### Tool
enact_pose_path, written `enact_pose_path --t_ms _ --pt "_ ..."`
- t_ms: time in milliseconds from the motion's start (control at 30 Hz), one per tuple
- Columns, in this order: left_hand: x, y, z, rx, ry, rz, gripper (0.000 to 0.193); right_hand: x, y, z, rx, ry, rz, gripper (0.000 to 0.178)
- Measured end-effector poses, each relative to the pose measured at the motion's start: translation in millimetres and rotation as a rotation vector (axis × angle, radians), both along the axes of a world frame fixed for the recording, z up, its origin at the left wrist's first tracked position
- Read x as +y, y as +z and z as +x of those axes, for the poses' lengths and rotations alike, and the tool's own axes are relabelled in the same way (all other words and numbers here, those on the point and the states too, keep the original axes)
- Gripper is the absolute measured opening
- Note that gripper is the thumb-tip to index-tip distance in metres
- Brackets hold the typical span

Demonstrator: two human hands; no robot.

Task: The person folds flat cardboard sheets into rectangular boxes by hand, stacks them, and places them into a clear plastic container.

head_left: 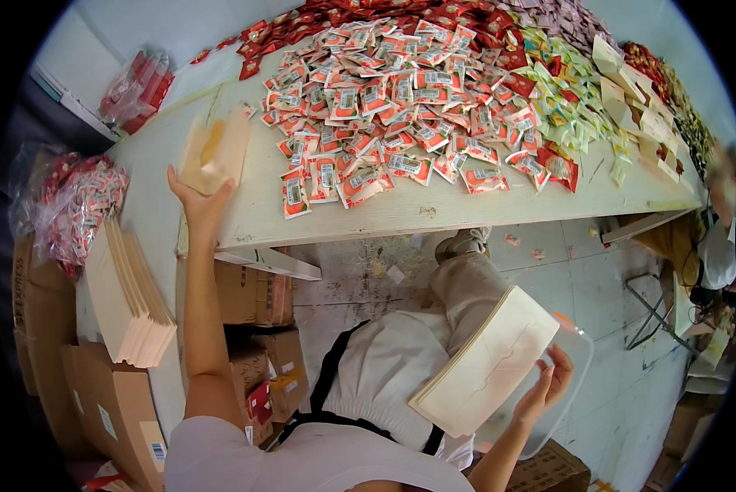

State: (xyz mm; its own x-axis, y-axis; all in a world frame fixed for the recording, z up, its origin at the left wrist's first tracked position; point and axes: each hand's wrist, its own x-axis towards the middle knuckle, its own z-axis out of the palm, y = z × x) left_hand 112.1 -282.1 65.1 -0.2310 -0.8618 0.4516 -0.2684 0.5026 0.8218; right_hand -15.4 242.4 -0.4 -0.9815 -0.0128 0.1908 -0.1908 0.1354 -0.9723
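Observation:
My left hand (202,201) grips a cream paper carton (235,146) from below at the table's left end, thumb on one side and fingers on the other. The carton looks opened out, with a blurred yellow-orange patch on it. A stack of flat cream cartons (487,361) lies tilted across my lap, a wavy cut line on its top one. Beside the stack's right edge is my right hand (548,384), fingers bent and apart, the fingertips at or very near the edge. A clear plastic tub (579,361) shows behind that hand.
Small red-and-white packets (384,107) heap the table (433,215), with dark red, green (577,115) and pink ones behind. Open cartons (630,98) stand at right. Left are more flat cartons (126,299), a bag of packets (81,197) and cardboard boxes (114,410). A person (716,238) is far right.

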Motion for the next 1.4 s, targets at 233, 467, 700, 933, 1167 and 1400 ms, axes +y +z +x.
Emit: enact_pose_path --t_ms 233,467,700,933,1167,1400 --pt "111.7 -0.1 -30.6 -0.074 -0.018 -0.586 0.068 42.8 -31.1 24.5 -0.269 -0.241 0.369 0.058" --pt "307.0 -89.7 -51.8 -0.37 -1.353 0.226 0.07 10.6 -32.1 56.4 -0.381 -0.033 0.248 0.064" --pt "355.3 -119.6 -38.9 -0.456 -1.529 0.553 0.088 -8.1 -24.6 71.9 -0.3 -0.063 0.133 0.063" --pt "352.5 -115.4 -30.9 -0.388 -1.51 0.667 0.088 -7.3 -22.3 67.8 -0.343 -0.111 -0.153 0.049" --pt "334.2 -105.4 -34.1 -0.416 -1.575 0.469 0.081 -1.8 12.7 66.4 -0.185 0.01 0.443 0.023" --pt "309.9 -61.8 -43.0 -0.008 -1.492 1.052 0.061 -18.0 20.0 25.1 -0.251 -0.054 -0.25 0.034"
